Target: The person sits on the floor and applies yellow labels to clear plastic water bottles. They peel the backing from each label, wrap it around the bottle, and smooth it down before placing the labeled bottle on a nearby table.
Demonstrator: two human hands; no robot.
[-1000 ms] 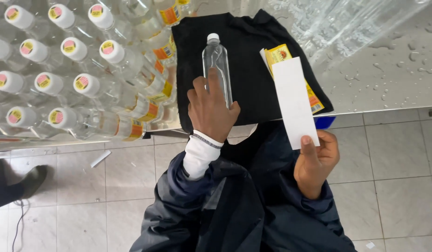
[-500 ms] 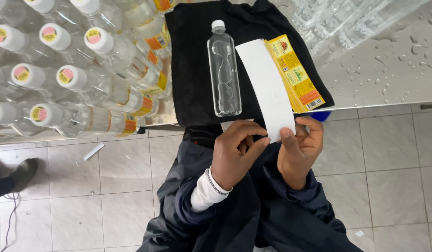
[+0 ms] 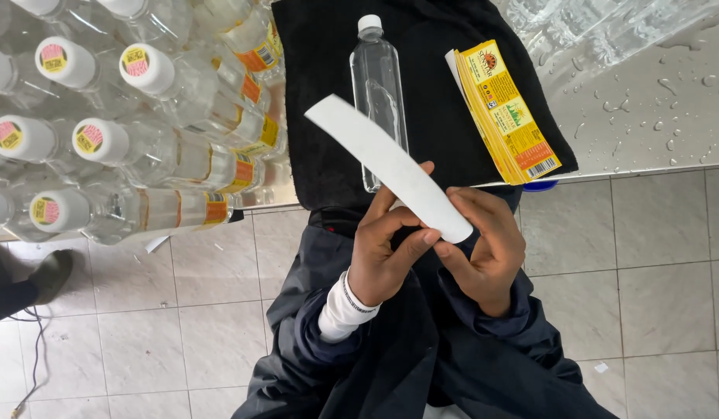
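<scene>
Both my hands pinch one long white label strip (image 3: 390, 164) at its near end, white backing side up. My left hand (image 3: 382, 248) grips it from the left, my right hand (image 3: 483, 248) from the right, just below the table edge. The strip slants up and to the left over a clear, unlabelled plastic bottle (image 3: 377, 85) with a white cap. That bottle lies flat on a black cloth (image 3: 437, 116). A stack of yellow and orange labels (image 3: 508, 112) rests on the cloth to the right of the bottle.
Several labelled clear bottles (image 3: 181, 163) with white caps lie packed together at the left. The wet metal table (image 3: 654, 109) extends to the right, with clear plastic wrap at the top right. A grey tiled floor (image 3: 181, 326) and a cable at bottom left lie below.
My left hand left the bottle and joined my right hand on the white strip. The strip swung from upright to slanting left across the bottle.
</scene>
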